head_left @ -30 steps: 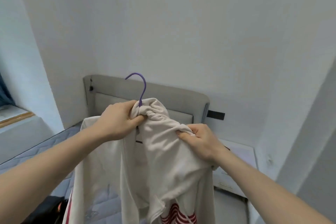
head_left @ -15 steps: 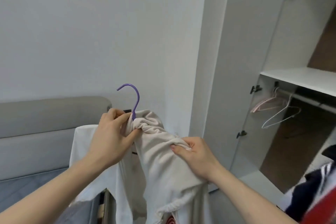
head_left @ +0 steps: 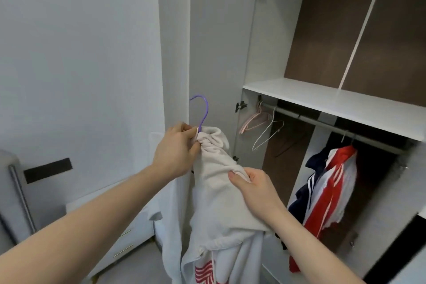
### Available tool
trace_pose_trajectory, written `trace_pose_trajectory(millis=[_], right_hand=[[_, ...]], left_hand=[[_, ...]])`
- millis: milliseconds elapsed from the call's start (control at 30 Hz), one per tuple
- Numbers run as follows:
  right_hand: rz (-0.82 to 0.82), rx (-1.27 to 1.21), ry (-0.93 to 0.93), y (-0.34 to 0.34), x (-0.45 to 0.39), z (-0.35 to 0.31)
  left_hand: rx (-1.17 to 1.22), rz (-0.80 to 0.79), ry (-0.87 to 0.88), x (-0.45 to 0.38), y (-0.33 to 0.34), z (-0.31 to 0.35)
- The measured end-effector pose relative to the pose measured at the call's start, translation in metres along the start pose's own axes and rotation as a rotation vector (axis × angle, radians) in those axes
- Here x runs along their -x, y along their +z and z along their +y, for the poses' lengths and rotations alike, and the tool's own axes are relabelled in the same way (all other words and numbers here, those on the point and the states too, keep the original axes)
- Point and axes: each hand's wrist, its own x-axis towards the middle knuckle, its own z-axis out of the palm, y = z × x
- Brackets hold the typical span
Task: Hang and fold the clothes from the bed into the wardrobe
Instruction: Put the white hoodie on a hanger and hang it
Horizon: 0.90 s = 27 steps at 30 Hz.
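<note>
Wardrobe point(head_left: 288, 90) now closer, L hand point(head_left: 177, 152) pinching white garment point(head_left: 221, 191) at hanger point(head_left: 202, 110), R hand point(head_left: 255, 189) gripping cloth

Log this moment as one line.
left hand: grips hanger neck | right hand: pinches garment | rail: not yet reached

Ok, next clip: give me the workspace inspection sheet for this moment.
Surface: wardrobe shelf bare where seen.
Job's things: white garment bunched on a purple hanger, not yet on the rail; a red, white and navy jacket hangs there.
Clutter: pink hanger and white hanger unused on the rail.
Grippers: left hand grips the garment's collar at the hook; right hand pinches the cloth.
Cables: nothing seen.
Surroundings: open wardrobe door, grey wall.
</note>
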Motion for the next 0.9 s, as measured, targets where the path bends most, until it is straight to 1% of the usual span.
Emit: trace_pose_trajectory(millis=[133,233,300,433,633,767,900], right_hand=[[0.143,-0.028,0.129,-0.02,-0.026,0.039],[0.216,-0.087,0.264,-0.027,-0.038,0.069],[0.291,-0.131,0.33,-0.033,-0.044,0.093],[0.39,-0.122,0.458,-0.037,-0.051,0.131],[0.621,-0.055,0.632,-0.043,-0.087,0.179],[0.73,-0.005,0.63,-0.053,-0.113,0.208],[0.794,0.019,0.694,-0.064,-0.144,0.223]], left_hand=[[0.096,-0.296,0.049,-0.043,0.04,0.023],[0.07,-0.463,0.08,-0.063,0.074,0.035],[0.023,-0.53,0.11,-0.081,0.097,0.043],[-0.02,-0.54,0.176,-0.118,0.12,0.048],[-0.037,-0.576,0.233,-0.196,0.144,0.027],[-0.034,-0.59,0.247,-0.24,0.157,0.01],[-0.028,-0.599,0.269,-0.276,0.17,0.005]])
